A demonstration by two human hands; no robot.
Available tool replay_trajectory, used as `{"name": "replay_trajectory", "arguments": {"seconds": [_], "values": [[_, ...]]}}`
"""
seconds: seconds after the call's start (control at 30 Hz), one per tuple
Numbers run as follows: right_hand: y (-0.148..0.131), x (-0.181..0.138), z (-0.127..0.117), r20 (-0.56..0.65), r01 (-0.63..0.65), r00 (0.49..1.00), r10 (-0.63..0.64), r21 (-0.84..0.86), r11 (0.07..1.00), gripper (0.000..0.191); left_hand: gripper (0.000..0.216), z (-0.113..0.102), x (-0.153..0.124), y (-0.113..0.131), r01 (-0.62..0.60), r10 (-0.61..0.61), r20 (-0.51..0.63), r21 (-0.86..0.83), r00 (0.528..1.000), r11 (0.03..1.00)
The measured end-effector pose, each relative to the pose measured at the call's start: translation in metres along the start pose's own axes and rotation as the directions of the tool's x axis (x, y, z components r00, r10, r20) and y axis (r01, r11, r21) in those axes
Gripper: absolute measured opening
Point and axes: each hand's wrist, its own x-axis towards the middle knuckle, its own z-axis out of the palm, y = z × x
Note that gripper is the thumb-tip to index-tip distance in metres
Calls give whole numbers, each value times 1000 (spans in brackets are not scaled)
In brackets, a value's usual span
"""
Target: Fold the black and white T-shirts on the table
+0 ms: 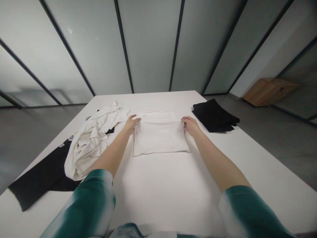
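A white garment (159, 134) lies folded into a rectangle in the middle of the white table (173, 185). My left hand (131, 124) pinches its left edge near the far corner, fingers closed on the cloth. My right hand (190, 125) grips the right edge at the same height, fingers curled onto the fabric. Both arms reach straight forward, in green and white sleeves.
A crumpled pile of white clothes (91, 140) lies left of the garment, partly on a flat black garment (42, 180) near the left edge. A stack of folded black clothes (215, 115) sits at the far right. A wooden box (268, 91) stands on the floor beyond.
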Motion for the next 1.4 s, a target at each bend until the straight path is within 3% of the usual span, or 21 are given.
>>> {"name": "replay_trajectory", "arguments": {"seconds": [0.1, 0.3, 0.43, 0.57, 0.73, 0.87, 0.97, 1.07, 1.1, 1.17, 1.23, 1.33, 1.4], "values": [[-20, 3, -3, 17, 147, 989, -149, 69, 987, 22, 63, -11, 0, 20, -182, 183, 39, -21, 982, 983], [-88, 4, -14, 20, 440, 895, -446, 139, 887, 23, 51, -36, 1, 92, -493, 501, 21, -152, 865, 857], [-125, 5, -21, 20, 532, 845, -535, 74, 843, 21, 41, -45, 5, 130, -563, 567, -15, -137, 824, 815], [-128, 16, -17, 13, 530, 847, -531, 49, 847, 23, 32, -41, 15, 141, -513, 514, -7, -68, 858, 855], [-114, 35, 3, -61, 458, 887, -457, -9, 889, 19, 35, -26, 30, 136, -428, 428, 86, -19, 900, 903], [-113, 28, 5, -123, 473, 870, -477, -60, 879, 10, 46, -28, 21, 136, -510, 509, 128, -27, 851, 860], [-102, 3, -11, -67, 539, 834, -547, -110, 835, 9, 50, -41, -2, 124, -565, 556, 159, 8, 816, 825], [-71, -29, -37, 110, 543, 839, -533, -241, 805, 18, 47, -60, -27, 91, -518, 497, 153, 176, 854, 837], [-58, -38, -46, 175, 531, 847, -501, -300, 792, 20, 45, -65, -34, 77, -481, 473, 95, 254, 876, 839], [-32, -52, -60, 246, 506, 863, -442, -418, 755, 21, 43, -71, -45, 46, -421, 481, -82, 371, 873, 828], [-11, -57, -66, 271, 473, 881, -388, -533, 702, 21, 39, -69, -54, 19, -378, 476, -127, 445, 870, 811], [7, -52, -61, 320, 458, 889, -329, -655, 601, 25, 34, -52, -70, -6, -430, 447, 111, 552, 887, 714], [13, -46, -51, 394, 493, 870, -297, -700, 517, 29, 35, -34, -83, -13, -545, 419, 352, 607, 837, 578]]}}
